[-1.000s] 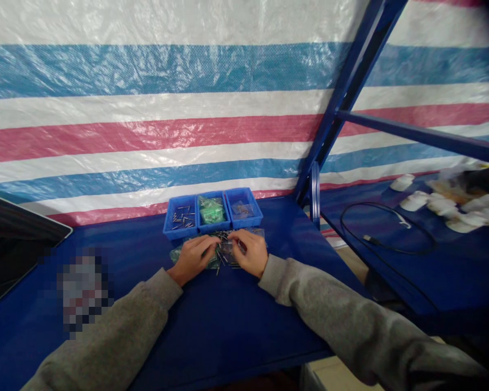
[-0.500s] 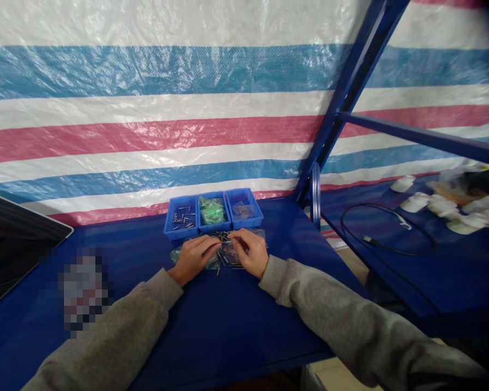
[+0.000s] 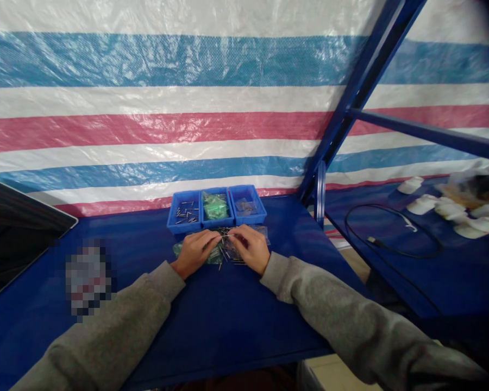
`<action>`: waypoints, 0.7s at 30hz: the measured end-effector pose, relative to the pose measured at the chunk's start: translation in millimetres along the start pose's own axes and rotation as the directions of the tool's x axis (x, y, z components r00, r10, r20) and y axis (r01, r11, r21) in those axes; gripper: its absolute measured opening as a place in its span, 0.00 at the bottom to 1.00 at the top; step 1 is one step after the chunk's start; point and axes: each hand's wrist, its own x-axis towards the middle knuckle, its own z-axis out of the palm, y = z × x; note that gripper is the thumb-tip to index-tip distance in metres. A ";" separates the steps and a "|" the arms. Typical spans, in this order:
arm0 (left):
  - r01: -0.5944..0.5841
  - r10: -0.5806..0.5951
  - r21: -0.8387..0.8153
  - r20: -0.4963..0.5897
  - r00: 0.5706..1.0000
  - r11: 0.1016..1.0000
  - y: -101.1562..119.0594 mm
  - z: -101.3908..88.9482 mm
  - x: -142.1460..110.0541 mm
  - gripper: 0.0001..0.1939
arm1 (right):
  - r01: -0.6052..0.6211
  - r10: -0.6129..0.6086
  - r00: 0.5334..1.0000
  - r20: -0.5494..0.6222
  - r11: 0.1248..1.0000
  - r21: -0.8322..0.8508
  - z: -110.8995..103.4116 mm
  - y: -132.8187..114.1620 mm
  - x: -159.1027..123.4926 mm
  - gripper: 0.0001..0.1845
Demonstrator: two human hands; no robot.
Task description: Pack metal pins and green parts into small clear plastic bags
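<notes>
My left hand (image 3: 196, 250) and my right hand (image 3: 250, 245) meet just in front of the blue bins, thumbs and fingers pinched together. A thin metal rod (image 3: 226, 235) spans the small gap between them, an end at each hand's fingertips; its exact kind is too small to make out. Under the hands lies a pile of thin dark metal rods (image 3: 225, 253), partly hidden by the fingers. Green plastic packaging (image 3: 214, 257) pokes out beside my left hand. A clear plastic bag (image 3: 262, 232) shows behind my right hand.
Three joined blue bins hold loose metal pieces on the left (image 3: 171, 220), a green bag in the middle (image 3: 215, 206) and a small clear packet on the right (image 3: 246, 206). A black-screened device (image 3: 20, 233) stands left. Rightward are a blue frame post (image 3: 342, 117) and black cable (image 3: 350, 231).
The view has shifted slightly, moving the table and bins a little right and up in the picture. Both hands keep their pinch on the thin rod, and the right fingers look a bit straighter.
</notes>
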 end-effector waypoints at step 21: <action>-0.018 0.009 -0.068 -0.123 0.992 0.998 3.8 -3.1 0.2 0.06 | 0.017 -0.009 0.998 0.055 0.989 -0.145 3.1 2.7 -1.0 0.18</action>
